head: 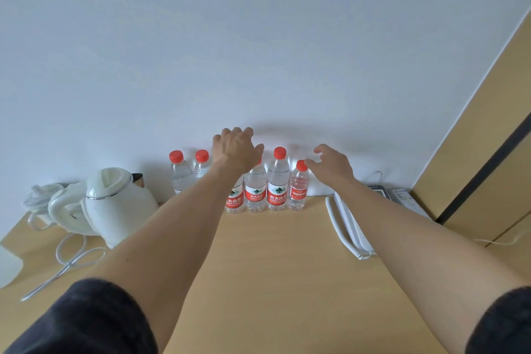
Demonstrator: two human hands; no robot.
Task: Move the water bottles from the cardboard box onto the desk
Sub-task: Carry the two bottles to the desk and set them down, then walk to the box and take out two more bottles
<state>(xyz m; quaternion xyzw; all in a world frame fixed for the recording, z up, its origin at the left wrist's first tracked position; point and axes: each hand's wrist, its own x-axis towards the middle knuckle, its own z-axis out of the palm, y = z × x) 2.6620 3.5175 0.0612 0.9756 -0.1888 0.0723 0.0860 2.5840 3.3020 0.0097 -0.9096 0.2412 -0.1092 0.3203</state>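
- Sleeves (86, 322): dark, pushed up on both bare forearms, nearest the camera.
- Counter (273, 282): light wood, running under both arms to the white wall (258, 37).
- Cord (69, 261): white, looped on the counter, well left of the left forearm.
- Kettle (115, 204): white, lid shut, left of the left forearm; a second white cord bundle lies behind it.
- Phone (347, 227): white handset with coiled cord, partly under the right forearm; a remote (405, 198) lies further right.
- Bottles (278, 181): six in view, clear with red caps, upright in a row on the counter against the wall; the four on the right carry red labels, the two on the left show none. The cardboard box is out of view.
- Left hand (235, 149): fingers loosely spread, held over the third and fourth bottles and hiding their caps; contact cannot be told.
- Right hand (330, 164): fingers loosely curled and apart, thumb tip touching or just beside the cap (301, 165) of the rightmost bottle; gripping nothing.
- Panel (488, 138): tan wood, far right of the right hand.
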